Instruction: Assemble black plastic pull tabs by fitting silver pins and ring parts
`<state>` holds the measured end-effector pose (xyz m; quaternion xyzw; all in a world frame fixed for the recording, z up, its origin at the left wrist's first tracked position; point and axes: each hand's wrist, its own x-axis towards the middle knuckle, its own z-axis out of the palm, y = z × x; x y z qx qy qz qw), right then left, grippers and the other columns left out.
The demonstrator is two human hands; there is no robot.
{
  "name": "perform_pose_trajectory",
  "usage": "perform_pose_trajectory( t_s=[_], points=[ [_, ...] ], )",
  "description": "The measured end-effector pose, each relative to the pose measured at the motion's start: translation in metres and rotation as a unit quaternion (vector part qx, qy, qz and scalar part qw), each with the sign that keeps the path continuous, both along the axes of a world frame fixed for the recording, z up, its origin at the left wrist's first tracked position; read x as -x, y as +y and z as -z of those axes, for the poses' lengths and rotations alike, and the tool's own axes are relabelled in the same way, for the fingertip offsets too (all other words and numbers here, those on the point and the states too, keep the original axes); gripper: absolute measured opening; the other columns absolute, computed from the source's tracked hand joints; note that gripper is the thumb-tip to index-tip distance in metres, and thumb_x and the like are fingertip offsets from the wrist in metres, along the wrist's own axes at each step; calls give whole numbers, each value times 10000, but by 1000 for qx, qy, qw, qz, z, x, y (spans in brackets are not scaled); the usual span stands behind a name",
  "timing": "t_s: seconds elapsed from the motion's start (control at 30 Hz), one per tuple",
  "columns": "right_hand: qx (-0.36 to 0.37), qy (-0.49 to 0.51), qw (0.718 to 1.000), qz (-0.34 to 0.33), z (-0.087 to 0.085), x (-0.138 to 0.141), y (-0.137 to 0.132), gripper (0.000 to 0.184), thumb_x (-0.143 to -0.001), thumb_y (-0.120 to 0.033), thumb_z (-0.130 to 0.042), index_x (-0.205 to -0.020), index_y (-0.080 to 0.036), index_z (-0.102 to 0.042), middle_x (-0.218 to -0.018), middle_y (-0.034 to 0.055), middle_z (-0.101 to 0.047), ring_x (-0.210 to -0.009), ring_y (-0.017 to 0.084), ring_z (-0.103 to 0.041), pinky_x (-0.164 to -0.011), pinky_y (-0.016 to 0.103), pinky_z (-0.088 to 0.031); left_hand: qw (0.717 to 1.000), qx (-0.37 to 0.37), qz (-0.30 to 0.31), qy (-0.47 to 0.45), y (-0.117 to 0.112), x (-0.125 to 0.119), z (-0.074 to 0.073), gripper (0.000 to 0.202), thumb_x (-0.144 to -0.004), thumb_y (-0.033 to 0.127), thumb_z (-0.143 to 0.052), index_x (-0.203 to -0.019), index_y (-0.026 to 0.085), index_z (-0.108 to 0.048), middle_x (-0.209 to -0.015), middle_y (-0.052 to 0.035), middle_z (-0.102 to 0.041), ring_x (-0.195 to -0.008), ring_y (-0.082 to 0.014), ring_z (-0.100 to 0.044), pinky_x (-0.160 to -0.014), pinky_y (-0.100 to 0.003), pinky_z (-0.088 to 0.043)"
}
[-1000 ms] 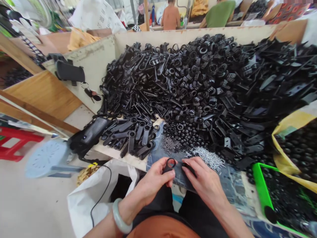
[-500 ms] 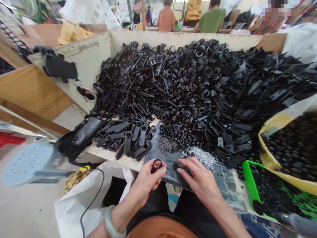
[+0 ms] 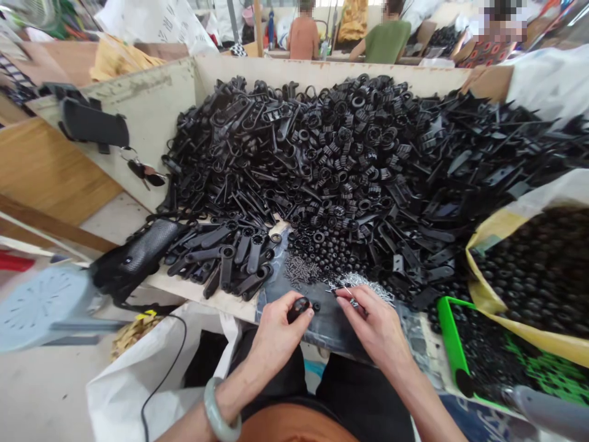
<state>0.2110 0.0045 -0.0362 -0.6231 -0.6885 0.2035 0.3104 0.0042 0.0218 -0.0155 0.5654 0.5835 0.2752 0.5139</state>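
Observation:
My left hand (image 3: 281, 326) is closed round a rounded black plastic part (image 3: 299, 309), whose lower portion is hidden by the fingers. A small black ring-like piece (image 3: 316, 306) shows beside the thumb tip; I cannot tell whether it is attached. My right hand (image 3: 375, 322) pinches a thin, light-coloured pin (image 3: 348, 291) at the near edge of a pile of silver pins (image 3: 375, 288). To the left of that pile are small dark pins (image 3: 301, 270), and behind them lie black beads (image 3: 338, 252).
A large heap of black plastic parts (image 3: 294, 147) fills the bin. Flat black arms (image 3: 225, 264) lie at front left. At right stand a green tray (image 3: 448, 331) and a yellow-edged sack (image 3: 483, 245) of black balls. Other people sit beyond the back wall.
The black part in my left hand has turned, its ring opening no longer facing me. My right hand has moved slightly away from the left, and a thin pin now shows at its fingertips.

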Motion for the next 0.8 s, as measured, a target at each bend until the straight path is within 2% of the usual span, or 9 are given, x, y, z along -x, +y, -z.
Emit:
perform_pose_trajectory(
  t_s=[0.1,0.2,0.27,0.33,0.43,0.5,0.57,0.7,0.8],
  points=[
    [12,-34,998,-47,0,10,-1,248,-1042,-408,-505,-1090,-259,-697,-1011,49,-719,-834,190,-720,-713,287,-568,999,-9,-31,-15,2,3,5,104,-831,312,-658,-841,209,-672,-768,15,-662,-765,-185,-591,-746,-274,-431],
    [9,-102,990,-101,2,20,1,242,-1060,-349,-458,-1085,-265,-684,-1004,35,-715,-805,170,-730,-649,258,-556,998,-21,-52,-20,3,10,12,111,-837,311,-663,-806,205,-654,-739,22,-624,-740,-171,-560,-728,-263,-428],
    [-14,-121,989,-82,0,20,5,254,-1066,-322,-435,-1068,-256,-681,-1005,37,-712,-791,166,-729,-633,255,-549,998,-10,-57,-29,1,14,15,127,-854,320,-658,-803,204,-646,-728,25,-605,-708,-161,-541,-708,-260,-423],
    [-41,-126,991,-33,-3,18,11,261,-1066,-340,-440,-1141,-249,-673,-1075,54,-705,-800,176,-727,-636,271,-551,998,-2,-61,-32,0,17,15,135,-866,327,-652,-806,207,-646,-732,21,-615,-686,-160,-542,-695,-263,-421],
    [-71,-130,989,26,-11,13,19,306,-1063,-367,-447,-1242,-246,-665,-1135,74,-686,-782,183,-717,-598,287,-531,998,-40,-44,23,0,15,10,101,-876,315,-659,-843,223,-683,-751,-1,-669,-706,-186,-585,-713,-279,-420],
    [-78,-108,990,40,-14,11,20,294,-1062,-358,-454,-1185,-242,-695,-1106,69,-695,-783,178,-713,-633,287,-533,993,-88,-12,73,4,10,6,68,-881,267,-655,-887,249,-721,-798,-26,-710,-746,-212,-621,-746,-294,-413],
    [-78,-75,993,50,-14,7,19,272,-1057,-347,-471,-1081,-237,-718,-1054,56,-711,-779,171,-705,-687,287,-538,987,-120,17,110,10,5,5,134,-864,188,-649,-903,275,-743,-837,-47,-725,-765,-231,-635,-750,-301,-396],
    [-64,-48,993,82,-9,-8,9,261,-1041,-384,-506,-993,-238,-718,-988,45,-721,-706,165,-666,-681,294,-525,978,-111,66,164,23,-3,9,227,-807,87,-638,-870,282,-734,-810,-53,-695,-762,-241,-626,-709,-293,-358],
    [-38,-60,996,62,-4,-14,2,266,-1043,-395,-506,-947,-246,-705,-936,33,-712,-690,165,-656,-661,292,-510,973,-113,92,178,27,-3,13,250,-799,71,-620,-878,283,-728,-840,-51,-706,-783,-240,-632,-716,-292,-363]
  ],
)
